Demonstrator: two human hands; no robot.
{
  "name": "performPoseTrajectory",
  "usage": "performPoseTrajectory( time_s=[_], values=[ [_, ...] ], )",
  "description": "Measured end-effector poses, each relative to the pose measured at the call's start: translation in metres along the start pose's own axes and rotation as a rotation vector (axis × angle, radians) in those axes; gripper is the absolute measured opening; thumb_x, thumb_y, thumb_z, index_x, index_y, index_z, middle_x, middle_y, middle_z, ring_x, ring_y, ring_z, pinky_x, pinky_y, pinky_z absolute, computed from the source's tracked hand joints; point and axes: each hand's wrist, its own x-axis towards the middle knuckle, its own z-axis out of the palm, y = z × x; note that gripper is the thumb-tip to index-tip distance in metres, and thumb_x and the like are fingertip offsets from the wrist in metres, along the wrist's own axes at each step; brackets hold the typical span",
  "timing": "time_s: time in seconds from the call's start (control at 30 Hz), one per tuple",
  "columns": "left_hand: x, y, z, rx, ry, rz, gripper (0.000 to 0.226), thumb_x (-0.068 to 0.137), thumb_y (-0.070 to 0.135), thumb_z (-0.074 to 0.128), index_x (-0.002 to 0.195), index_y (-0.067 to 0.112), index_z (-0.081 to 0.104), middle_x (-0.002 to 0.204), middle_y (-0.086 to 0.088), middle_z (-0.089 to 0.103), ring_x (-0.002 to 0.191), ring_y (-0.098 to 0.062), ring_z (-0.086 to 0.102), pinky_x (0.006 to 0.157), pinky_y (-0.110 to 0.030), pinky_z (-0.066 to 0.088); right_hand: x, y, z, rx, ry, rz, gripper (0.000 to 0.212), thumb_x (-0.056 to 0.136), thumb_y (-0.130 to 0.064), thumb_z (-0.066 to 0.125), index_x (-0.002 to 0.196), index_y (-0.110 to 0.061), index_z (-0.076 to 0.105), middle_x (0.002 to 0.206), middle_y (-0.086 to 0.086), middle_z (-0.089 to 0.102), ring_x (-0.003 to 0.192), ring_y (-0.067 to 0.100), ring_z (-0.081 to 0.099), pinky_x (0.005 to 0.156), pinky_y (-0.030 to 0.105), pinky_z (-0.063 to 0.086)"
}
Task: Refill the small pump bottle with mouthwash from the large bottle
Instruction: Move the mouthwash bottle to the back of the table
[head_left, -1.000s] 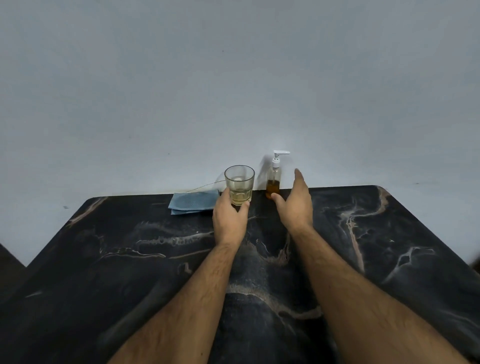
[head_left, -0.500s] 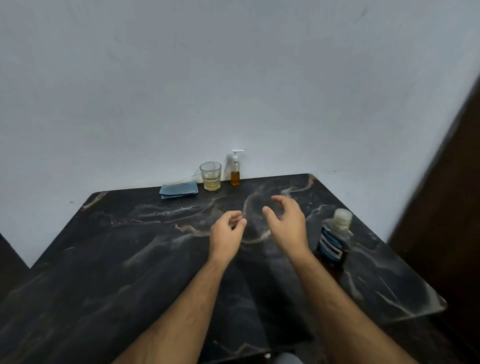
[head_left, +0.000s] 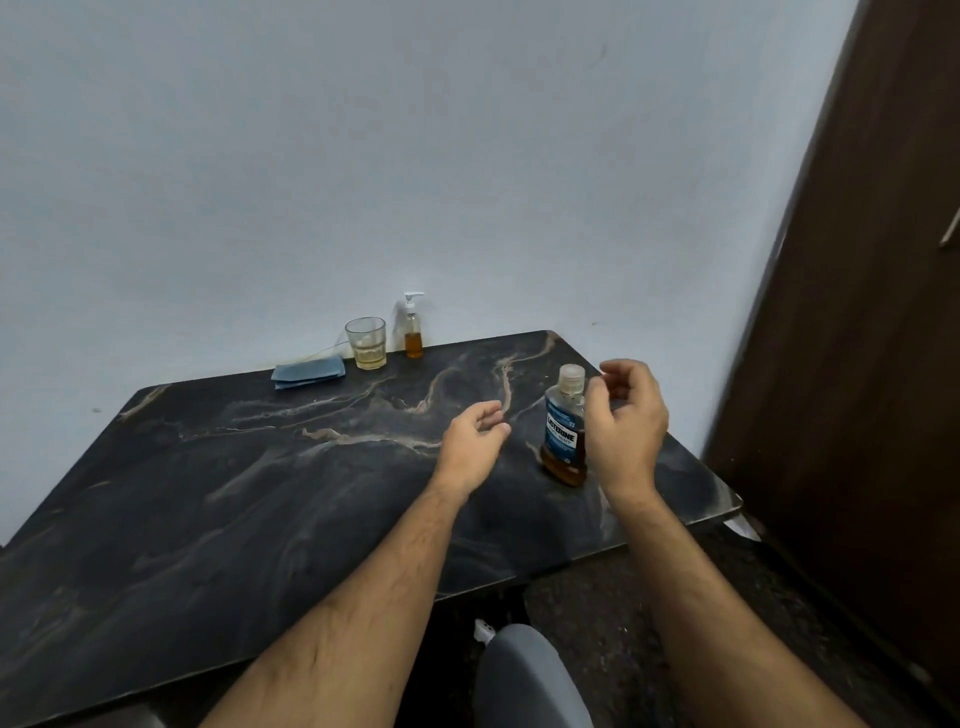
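The large mouthwash bottle (head_left: 564, 425) stands capped near the right edge of the dark marble table (head_left: 260, 467); it has a blue label and amber liquid low in it. My right hand (head_left: 626, 426) hovers just right of it, fingers curled and apart, holding nothing. My left hand (head_left: 472, 444) floats left of the bottle, loosely curled and empty. The small pump bottle (head_left: 413, 327), with a white pump and amber liquid in its lower part, stands at the table's far edge by the wall.
A glass (head_left: 366, 343) with a little yellowish liquid stands left of the pump bottle. A folded blue cloth (head_left: 308, 371) lies further left. A dark wooden door (head_left: 857, 312) rises on the right. A grey-clad knee (head_left: 524, 675) shows below the table edge.
My hands left the glass and the pump bottle at the far edge and drew back and right. The view swung right, and my right hand now sits beside the large bottle.
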Motion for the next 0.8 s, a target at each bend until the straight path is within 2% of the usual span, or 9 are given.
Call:
performPoseTrajectory(
  time_s=[0.1, 0.27, 0.37, 0.5, 0.57, 0.67, 0.8],
  values=[
    [-0.002, 0.003, 0.011, 0.014, -0.060, -0.029, 0.050, 0.096, 0.007, 0.055, 0.143, 0.018, 0.047, 0.142, -0.002, 0.054, 0.126, -0.013, 0.053, 0.107, -0.044, 0.046, 0.002, 0.026, -0.013, -0.105, -0.023, 0.178, 0.025, 0.083, -0.010, 0.056, 0.103, -0.024, 0.056, 0.098, -0.003, 0.062, 0.088, 0.013, 0.060, 0.081, 0.039, 0.054],
    [0.003, 0.006, 0.028, 0.054, -0.128, -0.068, 0.057, 0.097, 0.002, 0.047, 0.150, 0.021, 0.037, 0.152, -0.001, 0.044, 0.136, -0.017, 0.045, 0.111, -0.045, 0.041, -0.003, 0.063, -0.021, -0.216, -0.256, 0.372, 0.039, 0.084, -0.005, 0.060, 0.120, -0.019, 0.053, 0.117, 0.000, 0.060, 0.104, 0.016, 0.058, 0.094, 0.041, 0.053],
    [0.008, 0.008, 0.038, 0.051, -0.151, -0.073, 0.060, 0.097, -0.001, 0.044, 0.152, 0.020, 0.033, 0.156, -0.002, 0.040, 0.140, -0.018, 0.041, 0.113, -0.045, 0.039, -0.006, 0.077, -0.016, -0.248, -0.408, 0.402, 0.048, 0.083, -0.012, 0.072, 0.126, -0.020, 0.052, 0.120, 0.001, 0.060, 0.111, 0.017, 0.058, 0.096, 0.043, 0.053],
    [0.018, 0.010, 0.049, 0.024, -0.158, -0.078, 0.067, 0.092, -0.009, 0.039, 0.154, 0.016, 0.028, 0.158, -0.005, 0.036, 0.143, -0.019, 0.036, 0.116, -0.046, 0.036, -0.008, 0.087, -0.008, -0.277, -0.447, 0.380, 0.052, 0.079, -0.026, 0.081, 0.122, -0.021, 0.053, 0.113, -0.007, 0.060, 0.106, 0.012, 0.059, 0.094, 0.036, 0.053],
    [0.022, 0.011, 0.053, 0.014, -0.170, -0.078, 0.069, 0.090, -0.011, 0.038, 0.153, 0.016, 0.029, 0.157, -0.005, 0.037, 0.143, -0.019, 0.036, 0.115, -0.046, 0.037, -0.007, 0.089, -0.004, -0.281, -0.452, 0.373, 0.043, 0.080, -0.024, 0.081, 0.116, -0.021, 0.057, 0.107, -0.007, 0.062, 0.101, 0.011, 0.060, 0.092, 0.033, 0.053],
    [0.029, 0.009, 0.058, -0.006, -0.174, -0.084, 0.060, 0.090, -0.010, 0.038, 0.144, 0.017, 0.043, 0.148, -0.003, 0.049, 0.135, -0.015, 0.045, 0.112, -0.043, 0.040, -0.002, 0.093, -0.001, -0.294, -0.452, 0.374, 0.025, 0.087, -0.019, 0.075, 0.107, -0.023, 0.060, 0.108, -0.004, 0.068, 0.099, 0.012, 0.064, 0.088, 0.029, 0.052],
    [0.031, 0.002, 0.058, -0.021, -0.122, -0.091, 0.045, 0.090, -0.009, 0.044, 0.122, 0.022, 0.052, 0.128, -0.001, 0.063, 0.121, -0.015, 0.058, 0.101, -0.036, 0.049, 0.006, 0.099, -0.001, -0.268, -0.486, 0.379, 0.031, 0.091, -0.010, 0.068, 0.120, -0.019, 0.061, 0.116, 0.000, 0.069, 0.102, 0.012, 0.064, 0.092, 0.028, 0.050]
  ],
)
